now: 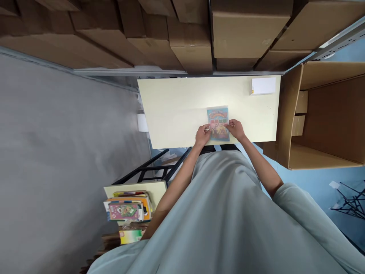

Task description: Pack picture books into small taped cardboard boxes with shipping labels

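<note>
Close to the front edge of the cream table (176,110), the printed packet (218,118) is face up between your hands, its long axis running away from you, with your left hand (203,135) at its left side and your right hand (236,129) at its right, neither clearly nearer. Your fingers are bent at both sides, though whether they pinch it can't be told at this size; it looks thin, blue-bordered, pink and yellow within.
</note>
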### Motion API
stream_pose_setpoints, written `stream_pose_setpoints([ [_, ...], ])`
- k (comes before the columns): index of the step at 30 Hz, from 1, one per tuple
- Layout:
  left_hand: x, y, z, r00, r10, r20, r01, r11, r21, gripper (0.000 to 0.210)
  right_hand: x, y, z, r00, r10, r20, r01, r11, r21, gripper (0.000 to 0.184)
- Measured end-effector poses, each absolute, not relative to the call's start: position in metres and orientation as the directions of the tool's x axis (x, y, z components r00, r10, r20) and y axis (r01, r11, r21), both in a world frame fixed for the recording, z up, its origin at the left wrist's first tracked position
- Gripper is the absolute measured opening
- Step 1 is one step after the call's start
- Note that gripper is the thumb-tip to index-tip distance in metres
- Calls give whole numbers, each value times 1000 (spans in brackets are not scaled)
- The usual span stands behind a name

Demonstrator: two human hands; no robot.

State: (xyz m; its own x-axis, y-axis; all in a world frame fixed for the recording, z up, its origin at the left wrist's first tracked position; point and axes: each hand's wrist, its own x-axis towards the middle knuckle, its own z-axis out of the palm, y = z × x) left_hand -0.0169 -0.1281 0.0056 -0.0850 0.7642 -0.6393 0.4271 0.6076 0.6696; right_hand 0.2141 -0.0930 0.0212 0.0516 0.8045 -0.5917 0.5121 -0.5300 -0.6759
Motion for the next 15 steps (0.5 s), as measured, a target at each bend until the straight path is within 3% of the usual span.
stream_pose_setpoints([
  [5,24,-110,10,13,788,-615,432,550,715,40,263,-82,21,129,828,-546,521,-525,-673,30],
  [15,57,-103,12,83,755,-650,488,538,687,44,292,-76,23,238,753,-613,613,-606,-506,17],
])
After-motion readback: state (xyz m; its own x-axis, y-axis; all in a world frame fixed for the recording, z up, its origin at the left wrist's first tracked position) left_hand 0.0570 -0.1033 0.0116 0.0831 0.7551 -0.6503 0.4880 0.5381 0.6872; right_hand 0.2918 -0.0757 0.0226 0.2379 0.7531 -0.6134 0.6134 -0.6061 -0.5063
